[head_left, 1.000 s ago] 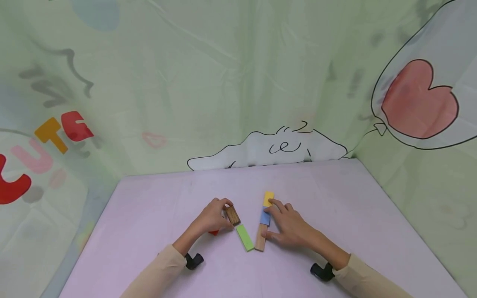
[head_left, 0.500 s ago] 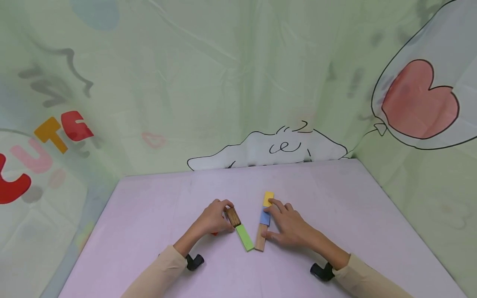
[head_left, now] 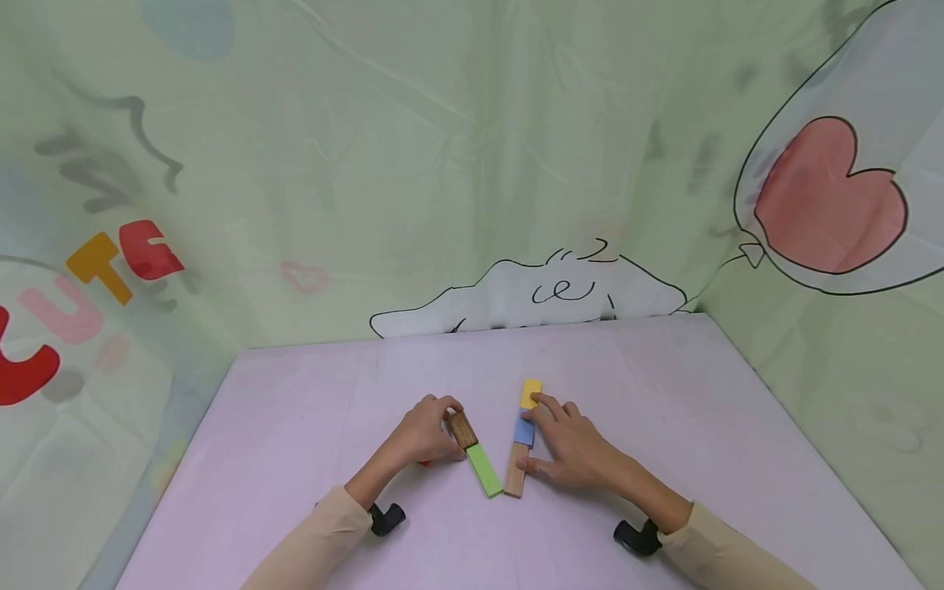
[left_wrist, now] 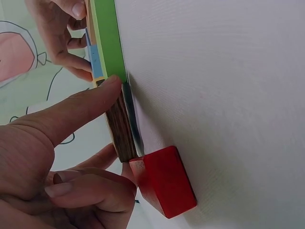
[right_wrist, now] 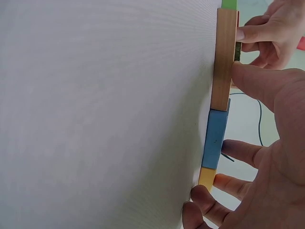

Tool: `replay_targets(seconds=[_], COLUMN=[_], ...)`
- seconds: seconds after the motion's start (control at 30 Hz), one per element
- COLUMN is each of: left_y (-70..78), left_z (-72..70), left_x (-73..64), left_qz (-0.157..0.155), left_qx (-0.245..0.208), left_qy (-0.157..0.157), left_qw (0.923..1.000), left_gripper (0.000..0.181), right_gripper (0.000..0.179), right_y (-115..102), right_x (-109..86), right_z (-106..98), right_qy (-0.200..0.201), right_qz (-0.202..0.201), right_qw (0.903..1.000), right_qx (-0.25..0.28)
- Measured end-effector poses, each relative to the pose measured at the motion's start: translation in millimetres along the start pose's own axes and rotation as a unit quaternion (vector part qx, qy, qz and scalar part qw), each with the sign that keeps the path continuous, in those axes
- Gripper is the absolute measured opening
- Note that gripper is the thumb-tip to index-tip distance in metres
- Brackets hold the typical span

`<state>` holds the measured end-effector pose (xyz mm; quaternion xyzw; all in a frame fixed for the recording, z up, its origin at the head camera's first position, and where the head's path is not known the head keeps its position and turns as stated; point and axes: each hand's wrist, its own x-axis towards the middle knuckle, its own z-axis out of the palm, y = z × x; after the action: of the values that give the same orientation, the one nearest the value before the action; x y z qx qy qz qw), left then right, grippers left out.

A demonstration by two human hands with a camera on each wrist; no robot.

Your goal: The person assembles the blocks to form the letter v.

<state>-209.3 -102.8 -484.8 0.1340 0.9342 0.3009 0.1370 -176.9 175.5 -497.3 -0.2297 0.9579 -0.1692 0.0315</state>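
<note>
My left hand (head_left: 425, 432) pinches a dark brown wooden block (head_left: 461, 428) between thumb and fingers. That block stands end to end with a light green block (head_left: 483, 470), and the thumb tip lies over their joint in the left wrist view. A red block (left_wrist: 167, 181) sits beside the left fingers, mostly hidden by the hand in the head view. My right hand (head_left: 575, 447) rests its spread fingers along a second row: a tan wooden block (right_wrist: 223, 59), a blue block (right_wrist: 216, 138) and a yellow block (right_wrist: 207, 178). Its thumb touches the tan block.
The two rows form a V on the pale table (head_left: 332, 393), meeting at the near ends of the green and tan blocks. Printed cloth (head_left: 472, 164) hangs behind and at both sides. Each wrist carries a black device (head_left: 637, 538).
My left hand has shifted the dark brown block slightly toward the green block, and the small gap between them has closed. The right hand and its row look unmoved.
</note>
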Motion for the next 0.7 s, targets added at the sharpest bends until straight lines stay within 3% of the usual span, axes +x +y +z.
replay_targets(seconds=[0.7], left_y=[2.8], left_z=[5.4], left_x=[-1.2], left_qz=[0.011], left_qx=[0.007], left_qy=[-0.003], left_qw=[0.9999], left_gripper=[0.065], right_gripper=[0.076], right_y=[1.8], right_x=[0.5], right_z=[1.8], right_qy=[-0.001], right_qz=[0.001], right_qw=[1.0000], right_qx=[-0.003])
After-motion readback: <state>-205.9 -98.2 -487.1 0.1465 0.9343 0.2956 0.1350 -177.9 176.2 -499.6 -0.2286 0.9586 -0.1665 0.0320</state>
